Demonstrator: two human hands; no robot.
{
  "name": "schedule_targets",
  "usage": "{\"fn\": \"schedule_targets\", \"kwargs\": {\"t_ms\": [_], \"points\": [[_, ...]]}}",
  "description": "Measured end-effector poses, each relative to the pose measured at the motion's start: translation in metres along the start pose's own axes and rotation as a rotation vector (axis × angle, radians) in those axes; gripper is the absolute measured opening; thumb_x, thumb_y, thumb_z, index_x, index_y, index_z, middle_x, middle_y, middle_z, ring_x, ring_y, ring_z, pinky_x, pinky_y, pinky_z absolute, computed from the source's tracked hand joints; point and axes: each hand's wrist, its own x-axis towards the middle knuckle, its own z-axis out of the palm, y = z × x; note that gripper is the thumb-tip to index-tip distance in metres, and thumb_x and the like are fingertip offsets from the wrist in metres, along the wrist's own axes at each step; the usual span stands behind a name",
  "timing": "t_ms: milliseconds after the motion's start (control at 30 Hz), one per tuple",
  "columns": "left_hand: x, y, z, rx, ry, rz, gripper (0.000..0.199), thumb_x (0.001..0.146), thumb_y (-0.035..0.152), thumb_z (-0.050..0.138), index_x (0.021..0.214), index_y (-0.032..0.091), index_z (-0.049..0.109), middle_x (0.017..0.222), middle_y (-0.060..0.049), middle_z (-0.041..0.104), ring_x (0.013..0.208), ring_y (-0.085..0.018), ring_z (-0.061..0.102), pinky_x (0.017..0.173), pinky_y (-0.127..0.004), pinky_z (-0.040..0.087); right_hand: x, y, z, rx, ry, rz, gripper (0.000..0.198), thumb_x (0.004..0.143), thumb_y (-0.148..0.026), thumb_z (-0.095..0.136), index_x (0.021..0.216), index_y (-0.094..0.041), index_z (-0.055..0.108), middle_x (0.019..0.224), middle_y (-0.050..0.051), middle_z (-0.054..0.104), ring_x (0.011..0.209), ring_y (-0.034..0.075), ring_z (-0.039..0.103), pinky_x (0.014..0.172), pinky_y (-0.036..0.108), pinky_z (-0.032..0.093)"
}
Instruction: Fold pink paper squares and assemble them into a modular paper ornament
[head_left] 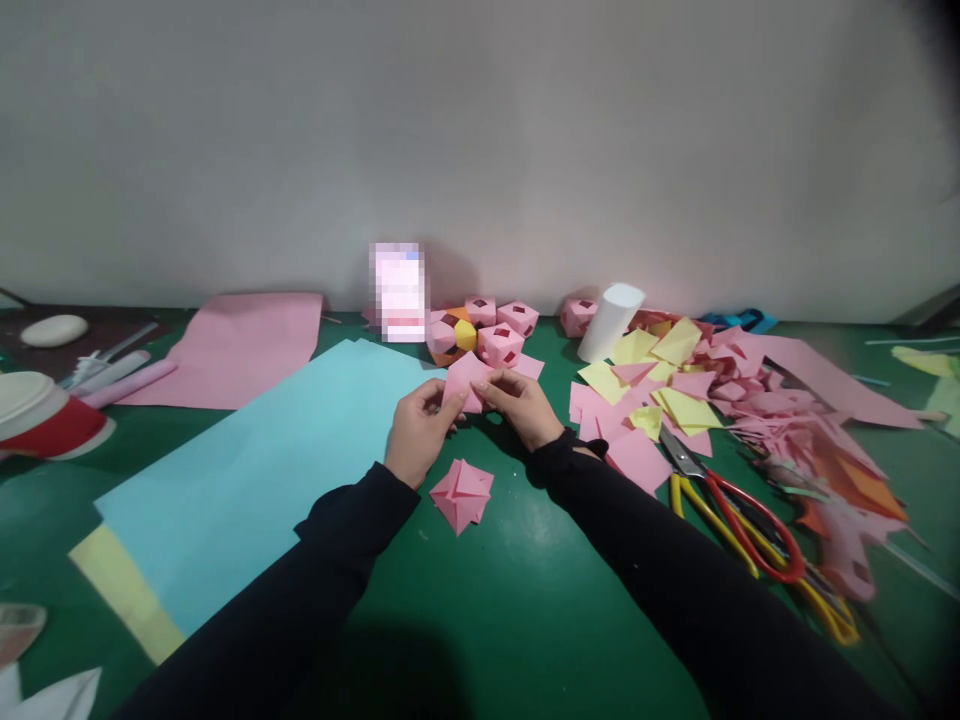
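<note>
Between my two hands is a small piece of pink paper (pixel 466 376), with an angled top edge. My left hand (pixel 421 428) pinches its left side between thumb and fingers. On the right side, my right hand (pixel 527 408) grips the same paper in a pinch. A folded pink paper shape (pixel 462 495) with raised flaps lies on the green table just below my hands. Behind them sit several pink folded paper balls (pixel 500 343) with dark openings, one with a yellow and orange part.
A phone (pixel 400 295) leans on the wall. Large blue sheets (pixel 277 480) and a pink sheet (pixel 244 350) lie left, near a red-and-white cup (pixel 52 415). Right are a white roll (pixel 611 322), yellow paper squares (pixel 686 408), red-handled scissors (pixel 731 505) and a pink glue gun (pixel 840 540).
</note>
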Motion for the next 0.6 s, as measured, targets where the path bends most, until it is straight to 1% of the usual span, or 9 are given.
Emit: {"fn": "schedule_targets", "kwargs": {"t_ms": [167,300,500,600], "points": [[0.0005,-0.0027,-0.0006,0.006,-0.021,0.020,0.032,0.074,0.047,0.072,0.075,0.016,0.064,0.062,0.002,0.059,0.053,-0.010,0.049,0.050,-0.022,0.039,-0.0008,-0.0019,0.0005,0.036,0.011,0.019,0.034,0.061,-0.042,0.084,0.063,-0.017,0.061,0.058,-0.004,0.058,0.055,0.008,0.051,0.056,0.022,0.041],[0.0012,-0.0021,0.0002,-0.041,-0.026,-0.001,0.032,0.072,0.046,0.073,0.075,0.015,0.065,0.063,0.002,0.060,0.054,-0.010,0.050,0.051,-0.022,0.039,-0.0016,-0.0048,0.0017,0.045,0.030,0.045,0.038,0.059,-0.044,0.085,0.058,-0.017,0.058,0.056,-0.004,0.057,0.053,0.007,0.052,0.055,0.022,0.042],[0.0035,-0.0029,0.0001,-0.114,-0.035,-0.044,0.030,0.068,0.041,0.077,0.073,0.014,0.066,0.064,0.002,0.060,0.055,-0.010,0.049,0.053,-0.022,0.040,-0.0038,-0.0043,0.0034,0.055,0.021,0.024,0.038,0.065,-0.046,0.081,0.059,-0.018,0.055,0.055,-0.006,0.054,0.049,0.007,0.051,0.052,0.021,0.045],[0.0033,-0.0034,-0.0006,-0.116,-0.034,-0.044,0.028,0.067,0.038,0.078,0.073,0.014,0.067,0.063,0.002,0.059,0.056,-0.010,0.048,0.054,-0.022,0.039,-0.0019,-0.0016,0.0034,0.071,0.039,0.038,0.039,0.066,-0.052,0.078,0.061,-0.018,0.059,0.054,-0.004,0.054,0.050,0.008,0.052,0.051,0.022,0.047]]}}
